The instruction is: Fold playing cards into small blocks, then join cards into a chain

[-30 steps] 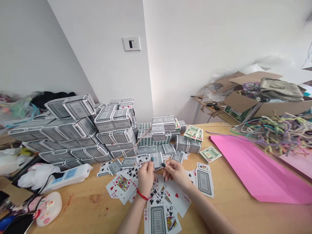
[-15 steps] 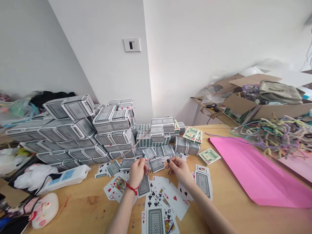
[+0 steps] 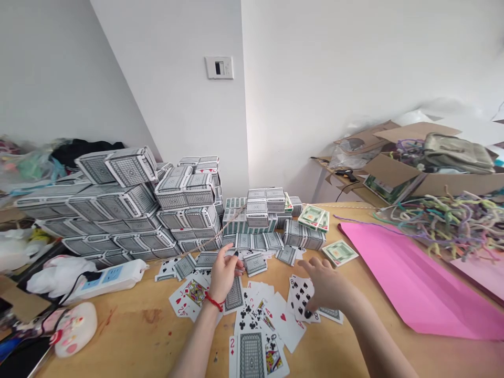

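Observation:
My left hand, with a red cord bracelet at its wrist, hovers by the small folded card pieces. Its fingers are loosely curled and apart, and nothing shows in them. To the right, my right hand is spread over an eight of spades, the thumb at the card's lower edge; I cannot tell whether it presses on it. Part of a face-down card shows under that hand. Between my forearms lie loose playing cards, with a face-down card at the front.
Stacks of blocks folded from cards fill the back left. Green card boxes lie at the back right. Beyond are pink paper, a tangle of coloured yarn and an open carton. A white power strip is at left.
My right hand has moved right and down from beside the left one, spreading over the cards there. My left hand's fingers have loosened. A small folded piece now shows where my right hand was.

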### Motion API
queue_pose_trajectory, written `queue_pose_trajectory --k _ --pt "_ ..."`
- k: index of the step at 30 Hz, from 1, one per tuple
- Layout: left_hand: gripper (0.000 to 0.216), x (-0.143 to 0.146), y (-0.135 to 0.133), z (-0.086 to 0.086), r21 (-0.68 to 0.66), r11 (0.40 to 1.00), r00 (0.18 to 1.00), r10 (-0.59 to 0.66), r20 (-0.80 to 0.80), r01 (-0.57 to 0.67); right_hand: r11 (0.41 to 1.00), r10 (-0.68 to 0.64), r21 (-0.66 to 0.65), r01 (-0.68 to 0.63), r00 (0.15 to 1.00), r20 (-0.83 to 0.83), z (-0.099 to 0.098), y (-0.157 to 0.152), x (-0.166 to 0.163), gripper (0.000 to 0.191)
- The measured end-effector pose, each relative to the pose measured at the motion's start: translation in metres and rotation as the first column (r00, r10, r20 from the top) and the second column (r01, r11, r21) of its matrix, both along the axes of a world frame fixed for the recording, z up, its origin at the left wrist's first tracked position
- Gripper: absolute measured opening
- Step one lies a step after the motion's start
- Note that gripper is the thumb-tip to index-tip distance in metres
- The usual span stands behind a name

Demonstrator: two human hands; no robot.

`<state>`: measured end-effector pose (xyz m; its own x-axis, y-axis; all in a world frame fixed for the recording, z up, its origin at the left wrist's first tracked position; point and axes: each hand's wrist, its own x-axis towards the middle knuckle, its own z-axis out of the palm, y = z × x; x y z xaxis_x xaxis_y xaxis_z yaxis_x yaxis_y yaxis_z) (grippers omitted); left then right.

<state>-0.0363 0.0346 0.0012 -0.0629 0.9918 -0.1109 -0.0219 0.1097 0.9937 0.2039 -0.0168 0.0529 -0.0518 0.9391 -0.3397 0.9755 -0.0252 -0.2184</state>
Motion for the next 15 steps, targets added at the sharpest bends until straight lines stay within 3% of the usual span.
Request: queue_pose_trajectory --k 4,7,10,12,15 --pt "0.039 0.000 -0.001 -0.001 0.018 1.000 1.000 -0.002 -0.016 0.002 1.000 -0.010 0.003 0.010 0.983 0.183 -0.006 -0.001 -0.021 0.087" --pt "0.031 0.001 -0.001 -0.002 0.035 0.999 0.999 -0.013 -0.048 0.015 0.999 0.005 -0.032 -0.001 0.993 0.119 -0.008 0.002 -0.033 0.082" --pt "0.025 0.001 -0.001 -0.003 0.053 0.998 0.994 -0.035 -0.107 0.041 0.996 0.033 -0.087 -0.029 0.999 0.041 -0.009 0.005 -0.033 0.061" --pt "0.025 0.002 -0.001 -0.003 0.065 0.996 0.989 -0.045 -0.139 0.055 0.998 0.059 -0.039 -0.057 0.997 0.045 -0.010 0.006 -0.031 0.049" --pt "0.024 0.003 -0.002 -0.004 0.085 0.994 0.983 -0.058 -0.174 0.074 0.996 0.026 0.086 -0.033 0.997 0.072 -0.013 0.007 -0.030 0.054"
